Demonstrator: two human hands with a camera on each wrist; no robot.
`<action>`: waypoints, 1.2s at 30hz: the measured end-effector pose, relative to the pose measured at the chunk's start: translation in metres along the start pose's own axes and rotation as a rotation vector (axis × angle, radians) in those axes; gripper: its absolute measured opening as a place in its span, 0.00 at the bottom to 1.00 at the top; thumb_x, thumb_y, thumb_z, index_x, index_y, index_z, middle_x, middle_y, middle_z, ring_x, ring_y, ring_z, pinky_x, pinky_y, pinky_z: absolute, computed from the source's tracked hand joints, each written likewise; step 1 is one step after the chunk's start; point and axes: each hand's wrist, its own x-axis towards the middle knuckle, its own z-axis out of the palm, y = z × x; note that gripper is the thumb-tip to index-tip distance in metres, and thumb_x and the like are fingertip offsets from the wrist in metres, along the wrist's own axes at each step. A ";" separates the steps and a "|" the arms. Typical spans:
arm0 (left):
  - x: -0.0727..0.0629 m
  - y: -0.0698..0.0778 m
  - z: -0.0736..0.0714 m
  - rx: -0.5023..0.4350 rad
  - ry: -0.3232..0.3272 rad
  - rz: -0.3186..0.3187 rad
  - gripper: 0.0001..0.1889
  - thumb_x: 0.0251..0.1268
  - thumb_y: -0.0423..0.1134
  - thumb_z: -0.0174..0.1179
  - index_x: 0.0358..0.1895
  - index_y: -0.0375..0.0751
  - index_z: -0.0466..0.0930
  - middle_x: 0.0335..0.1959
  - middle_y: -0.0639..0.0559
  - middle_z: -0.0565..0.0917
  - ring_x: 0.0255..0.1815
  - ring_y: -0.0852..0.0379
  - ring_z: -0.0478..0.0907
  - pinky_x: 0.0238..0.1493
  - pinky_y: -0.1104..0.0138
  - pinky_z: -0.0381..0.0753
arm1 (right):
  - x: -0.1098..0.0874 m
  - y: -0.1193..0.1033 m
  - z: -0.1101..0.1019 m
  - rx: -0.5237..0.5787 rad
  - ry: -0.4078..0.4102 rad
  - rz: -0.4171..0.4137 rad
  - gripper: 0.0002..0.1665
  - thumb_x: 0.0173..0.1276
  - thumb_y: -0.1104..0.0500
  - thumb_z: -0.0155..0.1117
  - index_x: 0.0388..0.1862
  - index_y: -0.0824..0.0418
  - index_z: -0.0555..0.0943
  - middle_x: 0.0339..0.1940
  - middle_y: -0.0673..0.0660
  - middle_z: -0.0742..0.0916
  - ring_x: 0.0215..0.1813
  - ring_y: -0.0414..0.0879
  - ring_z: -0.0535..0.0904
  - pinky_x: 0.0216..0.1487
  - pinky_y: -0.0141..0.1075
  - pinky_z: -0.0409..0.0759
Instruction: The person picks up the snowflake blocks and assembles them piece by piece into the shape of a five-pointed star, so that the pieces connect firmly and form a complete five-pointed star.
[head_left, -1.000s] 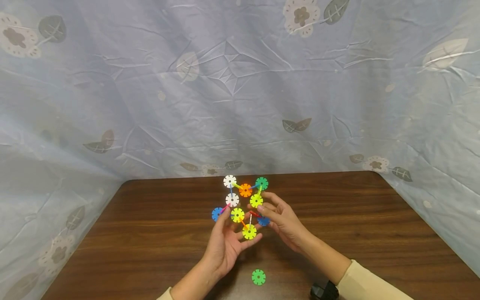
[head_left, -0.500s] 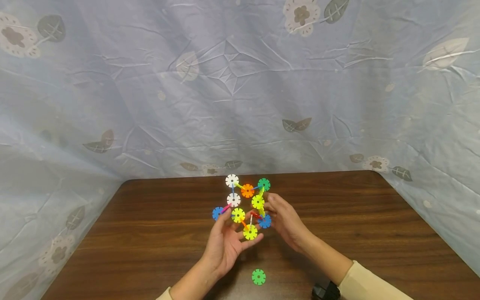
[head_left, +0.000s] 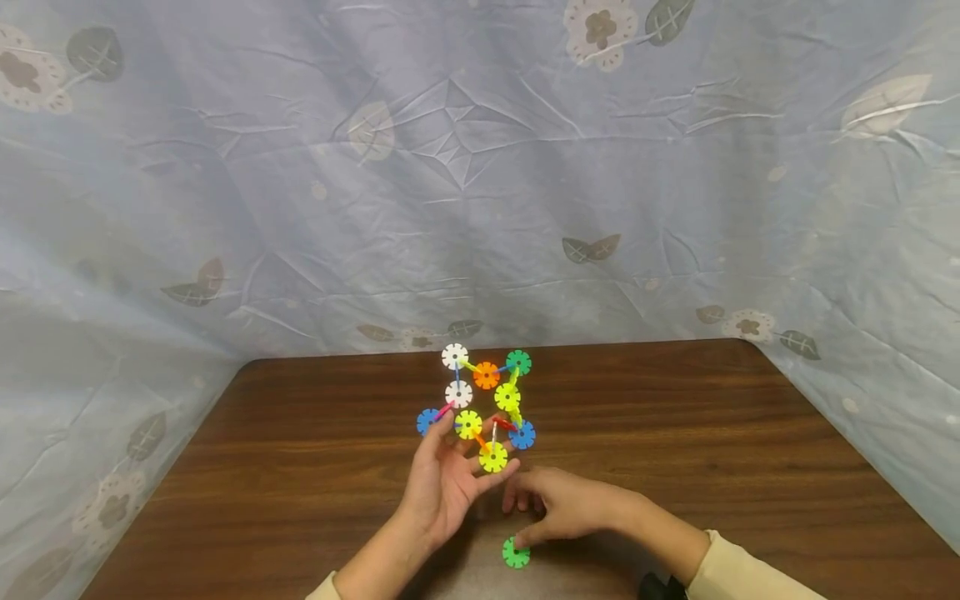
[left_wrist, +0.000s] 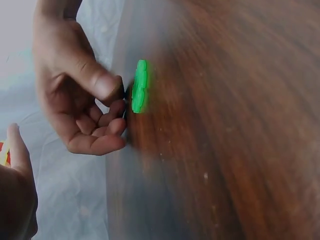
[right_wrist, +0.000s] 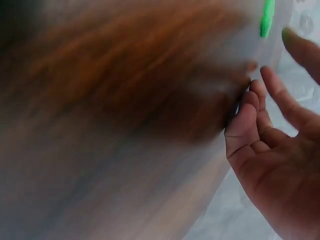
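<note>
My left hand (head_left: 442, 493) holds up a ring-like chain of notched plastic snowflake discs (head_left: 468, 417), joined by short coloured pieces, over the table. White, orange, green, yellow and blue discs make up the chain. Below it, a loose green snowflake disc (head_left: 515, 558) lies on the table. Over this disc is my right hand (head_left: 573, 504), thumb at its upper edge and fingers loosely bent, apart from it. In the right wrist view the green disc (right_wrist: 268, 19) stands near the thumb tip, clear of the fingers. The left wrist view also shows my right hand (left_wrist: 85, 95) beside it.
The dark wooden table (head_left: 315, 467) spreads under both hands. A patterned cloth (head_left: 465, 208) hangs behind it and along both sides. A black object (head_left: 660, 587) shows beneath my right forearm at the bottom edge.
My right hand has left the disc chain and come down toward me to the loose green disc. My left hand keeps holding the chain, nearly in the same place.
</note>
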 end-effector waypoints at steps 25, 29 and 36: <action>0.000 0.001 -0.002 -0.006 0.012 0.001 0.23 0.84 0.56 0.42 0.70 0.50 0.58 0.61 0.48 0.76 0.61 0.42 0.80 0.67 0.44 0.82 | -0.011 0.001 0.014 -0.147 -0.010 -0.091 0.16 0.65 0.49 0.78 0.44 0.50 0.80 0.42 0.42 0.79 0.45 0.29 0.72 0.47 0.23 0.76; 0.001 0.000 -0.003 -0.009 0.014 -0.003 0.23 0.84 0.56 0.42 0.70 0.49 0.59 0.59 0.49 0.77 0.60 0.44 0.81 0.67 0.45 0.83 | -0.010 0.002 0.008 0.021 -0.002 -0.110 0.16 0.70 0.53 0.74 0.48 0.57 0.79 0.37 0.46 0.85 0.39 0.27 0.77 0.40 0.24 0.81; 0.003 0.000 -0.005 -0.003 0.022 0.004 0.23 0.84 0.55 0.41 0.71 0.49 0.59 0.58 0.48 0.78 0.58 0.45 0.83 0.63 0.48 0.86 | -0.015 -0.003 -0.010 0.375 0.089 -0.173 0.17 0.72 0.64 0.69 0.54 0.70 0.75 0.34 0.65 0.85 0.33 0.33 0.81 0.34 0.28 0.84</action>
